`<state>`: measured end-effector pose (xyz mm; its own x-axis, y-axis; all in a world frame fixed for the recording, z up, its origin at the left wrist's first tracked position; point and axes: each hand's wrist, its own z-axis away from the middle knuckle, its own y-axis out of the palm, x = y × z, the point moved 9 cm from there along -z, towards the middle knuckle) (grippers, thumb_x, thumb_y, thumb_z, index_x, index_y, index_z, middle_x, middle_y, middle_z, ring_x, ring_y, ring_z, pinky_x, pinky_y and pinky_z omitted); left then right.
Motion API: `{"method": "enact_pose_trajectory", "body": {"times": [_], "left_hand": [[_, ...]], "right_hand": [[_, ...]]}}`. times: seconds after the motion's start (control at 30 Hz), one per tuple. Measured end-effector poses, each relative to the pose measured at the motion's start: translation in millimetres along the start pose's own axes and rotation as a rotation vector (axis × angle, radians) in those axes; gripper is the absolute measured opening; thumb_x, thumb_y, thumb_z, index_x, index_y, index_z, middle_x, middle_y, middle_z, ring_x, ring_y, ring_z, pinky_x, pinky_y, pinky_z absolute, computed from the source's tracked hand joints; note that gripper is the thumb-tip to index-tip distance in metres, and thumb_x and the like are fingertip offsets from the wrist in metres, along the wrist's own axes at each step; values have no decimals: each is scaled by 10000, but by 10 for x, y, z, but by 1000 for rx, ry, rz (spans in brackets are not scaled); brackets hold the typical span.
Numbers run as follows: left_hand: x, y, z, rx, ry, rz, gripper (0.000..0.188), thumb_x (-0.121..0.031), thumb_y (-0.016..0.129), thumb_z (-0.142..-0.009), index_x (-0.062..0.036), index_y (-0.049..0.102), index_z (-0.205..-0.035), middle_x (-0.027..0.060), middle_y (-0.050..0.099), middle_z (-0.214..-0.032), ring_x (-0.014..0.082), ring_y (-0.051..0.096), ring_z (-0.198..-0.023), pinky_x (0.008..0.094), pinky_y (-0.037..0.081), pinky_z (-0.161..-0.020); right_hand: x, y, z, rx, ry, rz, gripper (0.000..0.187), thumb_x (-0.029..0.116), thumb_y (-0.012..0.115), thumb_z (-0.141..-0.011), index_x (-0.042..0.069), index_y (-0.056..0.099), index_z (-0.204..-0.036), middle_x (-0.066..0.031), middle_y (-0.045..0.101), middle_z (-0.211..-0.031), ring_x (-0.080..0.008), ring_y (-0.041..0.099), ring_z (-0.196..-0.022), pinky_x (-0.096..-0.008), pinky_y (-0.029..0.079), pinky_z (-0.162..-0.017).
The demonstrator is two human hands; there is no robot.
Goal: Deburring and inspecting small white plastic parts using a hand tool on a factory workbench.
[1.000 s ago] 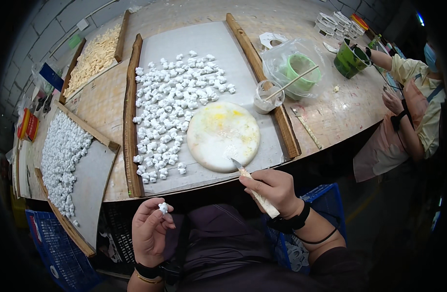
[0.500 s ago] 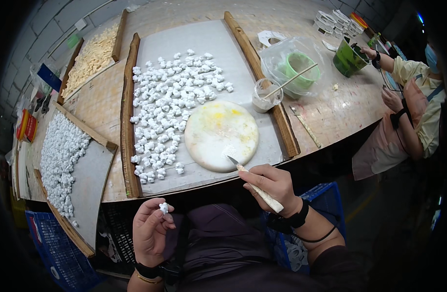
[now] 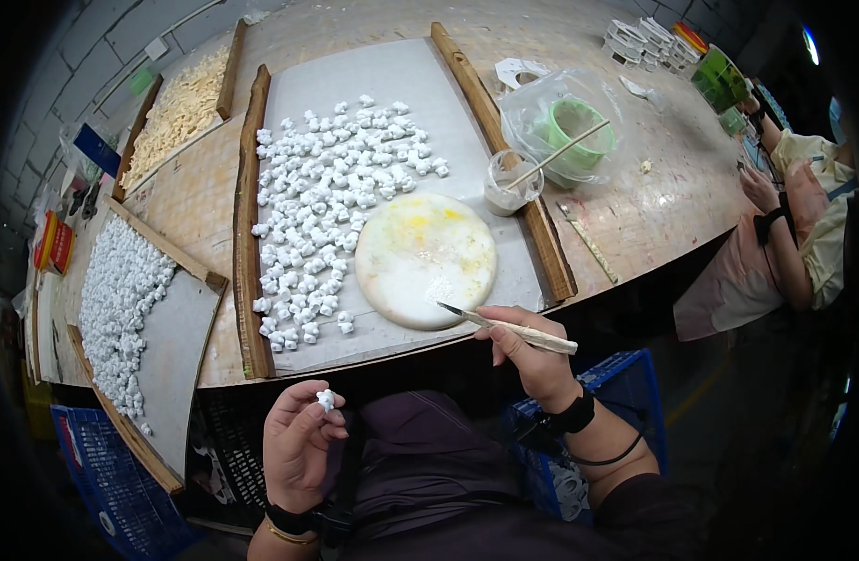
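My left hand pinches one small white knobbly figurine between thumb and fingers, just off the table's front edge. In my right hand is a knife with a pale wrapped handle and a short dark blade. The blade's tip meets the lower part of a round whitish slab, beside a small patch of white paste. Yellow smears mark the slab's upper half. Many similar white figurines lie spread on the grey board to the slab's left and beyond it.
Wooden rails flank the board. At left, another tray holds a heap of white pieces; cream pieces lie farther back. A clear cup with a stick and a bagged green bowl stand right. A co-worker is at far right.
My right hand has turned the knife flatter, its handle swinging up and right. My left hand has shifted slightly right with the figurine. The co-worker's dark-green container has moved farther back.
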<state>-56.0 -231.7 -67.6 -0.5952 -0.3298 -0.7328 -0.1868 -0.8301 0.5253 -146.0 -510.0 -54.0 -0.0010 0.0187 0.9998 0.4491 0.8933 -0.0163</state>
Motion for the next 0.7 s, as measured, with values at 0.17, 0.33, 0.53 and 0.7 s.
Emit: {"method": "enact_pose_trajectory", "body": {"times": [0.17, 0.33, 0.53, 0.7], "left_hand": [[15, 46, 3, 19, -7, 19, 252, -7, 587, -884, 46, 555, -1128, 188, 650, -968, 181, 667, -767, 275, 586, -648], [-4, 19, 17, 17, 2, 17, 255, -13, 592, -884, 46, 555, -1130, 187, 648, -969, 177, 664, -760, 268, 580, -647], [13, -21, 25, 11, 0, 19, 252, -12, 588, -886, 46, 556, -1130, 188, 647, -969, 174, 662, -750, 267, 577, -644], [35, -11, 22, 11, -7, 16, 248, -11, 582, -890, 45, 556, -1131, 187, 647, -972, 171, 661, -755, 268, 580, -650]], "right_hand": [[434, 277, 130, 15, -732, 681, 333, 31, 722, -719, 74, 688, -1048, -85, 633, -821, -208, 617, -653, -268, 485, -544], [543, 344, 206, 101, -738, 862, 381, 35, 751, -645, 84, 697, -1019, -47, 632, -793, -199, 641, -684, -277, 505, -555], [617, 240, 135, 23, -667, 631, 323, -11, 723, -701, 60, 694, -1015, -81, 641, -790, -211, 643, -651, -291, 516, -549], [568, 240, 61, 61, -598, 594, 280, -17, 713, -736, 38, 692, -1009, -114, 657, -825, -235, 658, -684, -299, 527, -587]]}}
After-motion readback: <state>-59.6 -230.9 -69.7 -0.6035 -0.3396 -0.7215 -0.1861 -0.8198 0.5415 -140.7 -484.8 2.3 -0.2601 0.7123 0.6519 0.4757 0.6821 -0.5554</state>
